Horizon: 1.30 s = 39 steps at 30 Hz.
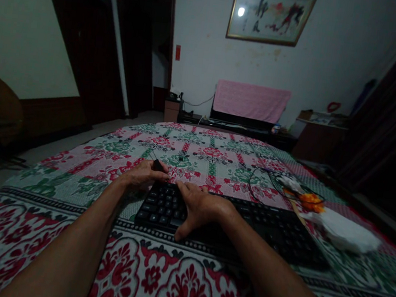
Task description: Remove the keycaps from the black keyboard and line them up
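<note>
A black keyboard [268,224] lies across a floral bedspread [197,153]. My left hand [144,175] sits at the keyboard's far left corner, fingers closed around a small dark object [159,165] that I cannot name. My right hand [199,209] lies flat on the left part of the keys, with its fingers stretched out and its thumb hanging over the front edge. The room is dim.
A black cable [259,180] loops on the bed right of the keyboard, next to an orange item [311,201] and a white cloth [346,234]. A pink-covered low unit [250,102] stands at the far wall under a framed picture [270,14]. Dark doors stand on the left.
</note>
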### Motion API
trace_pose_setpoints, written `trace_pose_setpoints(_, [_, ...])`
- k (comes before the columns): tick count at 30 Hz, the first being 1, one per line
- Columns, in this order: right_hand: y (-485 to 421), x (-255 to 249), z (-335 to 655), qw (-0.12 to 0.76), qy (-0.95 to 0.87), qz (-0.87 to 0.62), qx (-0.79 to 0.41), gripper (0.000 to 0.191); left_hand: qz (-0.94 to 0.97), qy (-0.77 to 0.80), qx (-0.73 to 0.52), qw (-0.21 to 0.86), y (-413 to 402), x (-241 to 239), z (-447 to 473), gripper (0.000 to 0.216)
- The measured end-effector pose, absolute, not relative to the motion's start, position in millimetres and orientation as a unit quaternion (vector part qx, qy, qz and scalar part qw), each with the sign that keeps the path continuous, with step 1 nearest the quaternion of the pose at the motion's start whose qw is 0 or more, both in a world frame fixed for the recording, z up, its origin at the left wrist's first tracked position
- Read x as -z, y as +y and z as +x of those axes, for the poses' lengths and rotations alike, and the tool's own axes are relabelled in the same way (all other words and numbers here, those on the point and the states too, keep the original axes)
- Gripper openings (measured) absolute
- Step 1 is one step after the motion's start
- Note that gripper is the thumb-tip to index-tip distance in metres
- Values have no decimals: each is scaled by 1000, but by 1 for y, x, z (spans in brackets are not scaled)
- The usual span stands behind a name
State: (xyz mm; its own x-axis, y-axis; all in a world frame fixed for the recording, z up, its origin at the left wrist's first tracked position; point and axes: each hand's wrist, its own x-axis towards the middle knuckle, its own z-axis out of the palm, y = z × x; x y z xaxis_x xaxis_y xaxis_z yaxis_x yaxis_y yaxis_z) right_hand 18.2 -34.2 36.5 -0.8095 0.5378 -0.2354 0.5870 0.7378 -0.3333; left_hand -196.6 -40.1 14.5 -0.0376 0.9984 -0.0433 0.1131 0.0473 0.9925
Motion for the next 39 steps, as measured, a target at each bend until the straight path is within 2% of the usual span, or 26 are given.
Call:
trace_pose_setpoints(7, [-27, -27, 24, 27, 933, 283, 219, 131, 574, 569, -436, 397, -36, -15, -195, 25])
trace_pose_setpoints(22, [-17, -27, 20, 11, 939, 265, 220, 130, 628, 568, -401, 348, -27, -11, -195, 28])
trace_pose_setpoints(36, [-14, -22, 20, 18, 941, 261, 217, 126, 718, 565, -364, 182, -13, 3, -193, 19])
trace_pose_setpoints(39, [-15, -23, 20, 20, 939, 263, 219, 125, 712, 573, -367, 175, -14, 2, -191, 18])
